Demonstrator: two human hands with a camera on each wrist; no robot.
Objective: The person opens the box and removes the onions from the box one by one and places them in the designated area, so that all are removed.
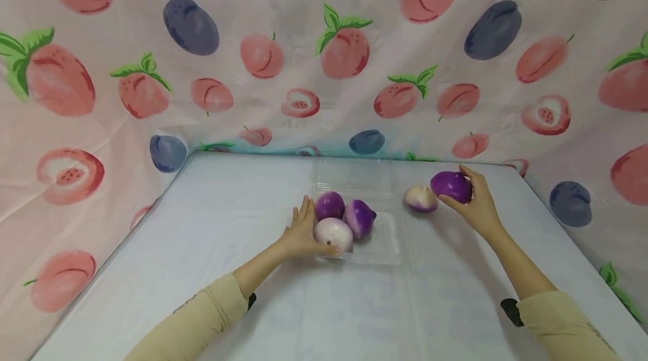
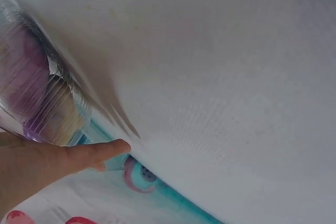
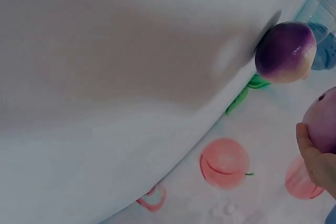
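Note:
In the head view, my right hand (image 1: 481, 206) grips a purple onion (image 1: 449, 185) raised above the table. In the right wrist view that onion (image 3: 323, 121) shows a dark spot, held by curled fingers (image 3: 310, 158). A pale onion with a purple side (image 3: 283, 53) lies on the table just left of it in the head view. My left hand (image 1: 300, 237) rests against the left side of a clear plastic container (image 1: 387, 240), its fingers straight. Inside are a purple onion (image 1: 329, 204), a two-toned onion (image 1: 360, 219) and a whitish onion (image 1: 332, 234), grouped toward the left.
The container's clear lid (image 1: 352, 174) lies folded back behind it. A white cloth (image 1: 228, 305) covers the table. Fruit-printed curtain (image 1: 324, 125) hangs along the back and both sides.

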